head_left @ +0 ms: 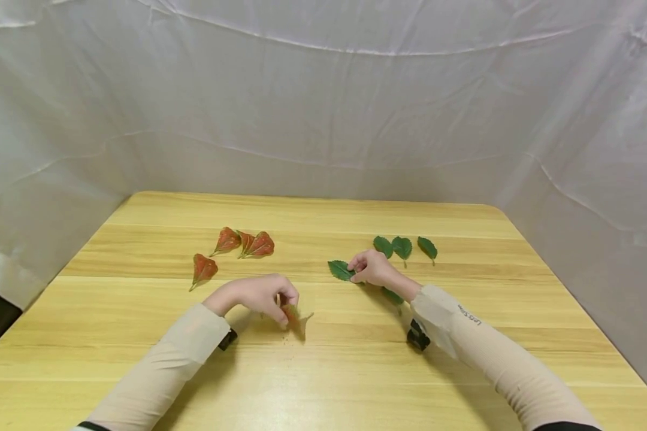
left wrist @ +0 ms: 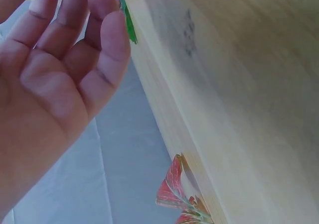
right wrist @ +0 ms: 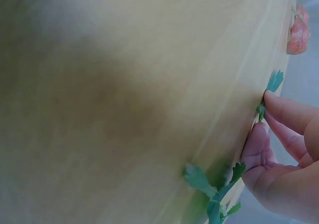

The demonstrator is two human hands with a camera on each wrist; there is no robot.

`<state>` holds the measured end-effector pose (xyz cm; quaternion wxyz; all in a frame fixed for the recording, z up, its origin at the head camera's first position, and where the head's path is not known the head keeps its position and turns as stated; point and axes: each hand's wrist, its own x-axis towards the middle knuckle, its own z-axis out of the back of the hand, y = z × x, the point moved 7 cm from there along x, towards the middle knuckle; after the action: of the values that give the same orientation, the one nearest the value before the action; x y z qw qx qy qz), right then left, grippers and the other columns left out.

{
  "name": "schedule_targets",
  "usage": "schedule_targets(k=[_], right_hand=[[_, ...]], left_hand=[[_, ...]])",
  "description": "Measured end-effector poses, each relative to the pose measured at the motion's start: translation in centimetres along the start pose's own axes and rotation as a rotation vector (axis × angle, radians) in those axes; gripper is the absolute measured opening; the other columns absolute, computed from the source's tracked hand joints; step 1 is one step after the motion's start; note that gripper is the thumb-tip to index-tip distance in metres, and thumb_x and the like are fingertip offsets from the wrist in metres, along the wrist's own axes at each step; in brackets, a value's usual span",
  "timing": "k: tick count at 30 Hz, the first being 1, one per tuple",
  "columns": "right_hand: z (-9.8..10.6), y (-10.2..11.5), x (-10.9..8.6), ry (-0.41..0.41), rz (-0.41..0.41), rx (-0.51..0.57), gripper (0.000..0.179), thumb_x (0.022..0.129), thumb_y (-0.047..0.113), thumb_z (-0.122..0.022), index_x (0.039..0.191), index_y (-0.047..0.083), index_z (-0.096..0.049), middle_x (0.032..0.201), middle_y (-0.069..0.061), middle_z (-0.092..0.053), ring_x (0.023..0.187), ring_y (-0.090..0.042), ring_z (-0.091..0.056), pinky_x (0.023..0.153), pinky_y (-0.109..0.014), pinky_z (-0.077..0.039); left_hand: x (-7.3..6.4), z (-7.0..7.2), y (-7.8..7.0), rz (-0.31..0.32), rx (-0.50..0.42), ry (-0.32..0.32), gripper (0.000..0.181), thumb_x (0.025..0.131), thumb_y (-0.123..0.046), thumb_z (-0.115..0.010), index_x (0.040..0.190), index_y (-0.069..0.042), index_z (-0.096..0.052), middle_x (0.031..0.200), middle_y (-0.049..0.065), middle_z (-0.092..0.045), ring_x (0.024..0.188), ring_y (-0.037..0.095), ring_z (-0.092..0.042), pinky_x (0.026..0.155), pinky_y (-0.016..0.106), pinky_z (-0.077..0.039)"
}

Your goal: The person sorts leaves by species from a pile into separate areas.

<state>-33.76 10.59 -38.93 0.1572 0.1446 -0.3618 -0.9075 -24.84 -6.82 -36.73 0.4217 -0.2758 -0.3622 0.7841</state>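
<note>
Between thumb and fingertips, my left hand [head_left: 264, 294] pinches a reddish-orange leaf [head_left: 292, 312] above the near middle of the table; its edge shows at the top of the left wrist view. Farther back and to the right, my right hand [head_left: 375, 269] has thumb and fingertips on the stem end of a toothed green leaf [head_left: 338, 270], which lies low against the wood. Several red leaves lie back left, one of them apart [head_left: 203, 269] and others overlapping [head_left: 260, 244]. Beyond the right hand are more green leaves [head_left: 402, 246]; another green leaf [head_left: 392, 295] is partly hidden under the right wrist.
The wooden table [head_left: 323, 377] is walled at the back and sides by pale hanging cloth [head_left: 323, 108]. Black devices [head_left: 418, 336] sit at both wrists, close over the tabletop. Small reddish specks lie below the left hand.
</note>
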Motion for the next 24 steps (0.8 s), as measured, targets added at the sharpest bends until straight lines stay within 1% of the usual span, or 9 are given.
schedule_targets(k=[2,4,7,9,12,15,19,22,24], right_hand=[[0.0,0.0,0.0,0.001,0.004,0.001,0.017,0.074,-0.001,-0.070,0.090,-0.002,-0.066,0.073,-0.004,-0.055,0.063,-0.013,-0.045,0.049,-0.022,-0.041],[0.0,0.0,0.0,0.001,0.000,0.005,0.017,0.074,-0.001,-0.070,0.090,-0.002,-0.066,0.073,-0.004,-0.055,0.062,-0.013,-0.045,0.049,-0.022,-0.041],[-0.1,-0.1,0.0,0.003,-0.003,0.003,0.017,0.074,-0.001,-0.070,0.090,-0.002,-0.066,0.073,-0.003,-0.055,0.062,-0.013,-0.046,0.049,-0.022,-0.041],[-0.1,-0.1,0.0,0.004,-0.003,0.000,0.017,0.073,-0.001,-0.070,0.090,-0.001,-0.066,0.073,-0.003,-0.055,0.063,-0.013,-0.046,0.049,-0.022,-0.042],[-0.1,-0.2,0.1,0.005,0.006,-0.008,0.017,0.074,-0.001,-0.070,0.090,-0.002,-0.065,0.073,-0.004,-0.055,0.065,-0.013,-0.047,0.049,-0.022,-0.042],[-0.1,-0.2,0.1,0.004,0.008,-0.010,0.017,0.074,-0.001,-0.070,0.090,-0.002,-0.065,0.074,-0.004,-0.055,0.066,-0.013,-0.047,0.050,-0.022,-0.042],[0.0,0.0,0.0,0.005,0.012,-0.010,0.017,0.074,0.000,-0.070,0.090,-0.002,-0.065,0.074,-0.004,-0.055,0.066,-0.013,-0.047,0.050,-0.022,-0.043],[0.0,0.1,-0.1,0.006,0.015,-0.009,0.017,0.074,-0.001,-0.069,0.090,-0.002,-0.065,0.074,-0.004,-0.055,0.065,-0.013,-0.046,0.050,-0.023,-0.043],[0.0,0.0,-0.1,0.006,0.014,-0.009,0.017,0.074,-0.001,-0.069,0.090,-0.002,-0.065,0.074,-0.004,-0.055,0.065,-0.013,-0.046,0.050,-0.023,-0.043]], left_hand=[[-0.1,0.4,-0.1,-0.013,0.009,-0.027,0.031,0.073,0.006,-0.065,0.064,0.004,-0.035,0.059,0.004,-0.034,0.058,0.006,-0.038,0.055,0.019,-0.033],[-0.2,0.7,-0.1,-0.009,0.010,-0.063,0.036,0.075,0.004,-0.065,0.066,0.004,-0.031,0.060,0.006,-0.030,0.060,0.008,-0.038,0.056,0.021,-0.033],[-0.4,1.4,0.0,0.010,-0.002,-0.136,0.027,0.076,0.001,-0.066,0.072,-0.001,-0.040,0.061,0.001,-0.038,0.060,0.008,-0.040,0.058,0.022,-0.038],[-0.5,1.9,0.1,0.018,-0.040,-0.190,0.020,0.076,0.001,-0.066,0.083,-0.002,-0.047,0.066,-0.004,-0.048,0.060,0.009,-0.044,0.058,0.023,-0.041],[-0.7,2.7,0.2,0.009,-0.111,-0.269,0.024,0.077,0.002,-0.066,0.095,0.001,-0.050,0.070,0.000,-0.053,0.062,0.012,-0.049,0.060,0.024,-0.045],[-1.0,3.4,0.1,-0.020,-0.145,-0.339,0.023,0.078,0.002,-0.066,0.094,0.002,-0.050,0.075,0.003,-0.053,0.067,0.016,-0.053,0.063,0.027,-0.048],[-1.6,4.3,0.2,-0.040,-0.120,-0.405,0.011,0.081,-0.001,-0.063,0.086,0.001,-0.055,0.079,0.005,-0.056,0.070,0.018,-0.058,0.064,0.031,-0.049],[-2.1,4.8,0.5,-0.011,-0.100,-0.442,0.006,0.082,-0.002,-0.063,0.085,0.001,-0.059,0.081,0.007,-0.060,0.067,0.018,-0.061,0.062,0.031,-0.050],[-2.4,5.2,0.9,0.020,-0.104,-0.464,0.008,0.081,-0.001,-0.064,0.088,0.002,-0.060,0.084,0.008,-0.060,0.067,0.018,-0.061,0.062,0.030,-0.050]])
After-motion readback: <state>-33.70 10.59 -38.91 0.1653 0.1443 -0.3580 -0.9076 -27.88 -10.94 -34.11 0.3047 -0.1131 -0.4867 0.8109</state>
